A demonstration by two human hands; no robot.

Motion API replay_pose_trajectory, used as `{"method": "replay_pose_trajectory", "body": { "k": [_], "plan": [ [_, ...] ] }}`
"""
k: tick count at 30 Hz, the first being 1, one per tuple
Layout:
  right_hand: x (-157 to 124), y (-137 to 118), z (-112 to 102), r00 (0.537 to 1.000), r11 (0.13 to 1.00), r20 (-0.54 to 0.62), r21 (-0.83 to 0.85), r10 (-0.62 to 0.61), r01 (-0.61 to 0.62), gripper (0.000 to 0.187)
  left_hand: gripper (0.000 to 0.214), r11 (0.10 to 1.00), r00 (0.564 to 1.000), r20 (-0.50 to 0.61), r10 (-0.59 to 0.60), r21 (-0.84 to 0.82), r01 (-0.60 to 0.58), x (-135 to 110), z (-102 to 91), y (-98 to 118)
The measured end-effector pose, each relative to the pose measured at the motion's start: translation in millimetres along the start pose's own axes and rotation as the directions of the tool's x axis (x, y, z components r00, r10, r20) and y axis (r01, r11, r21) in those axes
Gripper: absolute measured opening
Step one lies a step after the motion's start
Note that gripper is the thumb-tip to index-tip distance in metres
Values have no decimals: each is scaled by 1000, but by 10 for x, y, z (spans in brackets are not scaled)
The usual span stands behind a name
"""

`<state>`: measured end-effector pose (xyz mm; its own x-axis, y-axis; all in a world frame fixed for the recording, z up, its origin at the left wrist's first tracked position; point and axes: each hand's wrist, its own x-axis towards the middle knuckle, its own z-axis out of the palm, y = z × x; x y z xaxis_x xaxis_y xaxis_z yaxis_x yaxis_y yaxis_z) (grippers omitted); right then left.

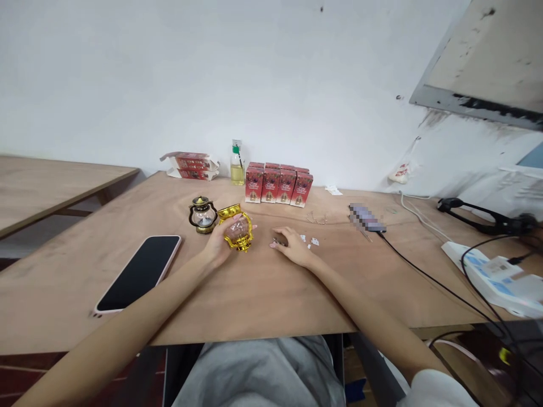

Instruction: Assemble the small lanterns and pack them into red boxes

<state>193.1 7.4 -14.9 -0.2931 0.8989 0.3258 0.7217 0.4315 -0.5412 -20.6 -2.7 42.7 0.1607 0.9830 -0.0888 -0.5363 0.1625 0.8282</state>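
My left hand (pixel 219 242) is wrapped round a small gold lantern (pixel 237 229) with a clear globe, held tilted and upside down, its broad base up and its knobbed top towards the table. My right hand (pixel 292 246) rests on the table to the right of it, thumb and fingers curled together around something small and dark that I cannot make out. Behind my left hand a bronze-coloured lantern (pixel 203 216) stands upright. Small white paper bits (pixel 314 241) lie just right of my right hand.
Red boxes (pixel 278 185) stand in rows near the wall, beside a bottle of yellow liquid (pixel 237 172) and flattened red cartons (pixel 193 166). A phone (pixel 139 274) lies at left. At right are a cabled phone (pixel 365 218), a white power strip (pixel 494 277) and a black headset-like frame (pixel 483 220).
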Motion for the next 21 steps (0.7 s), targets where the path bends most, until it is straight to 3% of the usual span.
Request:
{"method": "replay_pose_trajectory", "body": {
  "k": [6,11,13,16,21],
  "plan": [
    [12,47,32,997,998,-66,59,-26,30,29,39,966,989,0,150,215,-147,55,-35,-87],
    [28,74,60,994,995,-109,91,-32,42,20,42,750,928,126,349,557,-358,40,-54,-173],
    [31,81,64,991,995,-131,94,-18,30,18,39,677,913,211,349,617,-401,10,-50,-198],
    [30,86,68,985,997,-170,80,8,6,17,38,641,906,288,311,641,-424,-28,-47,-216],
    [26,83,71,986,999,-166,38,30,-24,19,38,673,911,249,330,615,-412,-30,-57,-188]
  ]
}}
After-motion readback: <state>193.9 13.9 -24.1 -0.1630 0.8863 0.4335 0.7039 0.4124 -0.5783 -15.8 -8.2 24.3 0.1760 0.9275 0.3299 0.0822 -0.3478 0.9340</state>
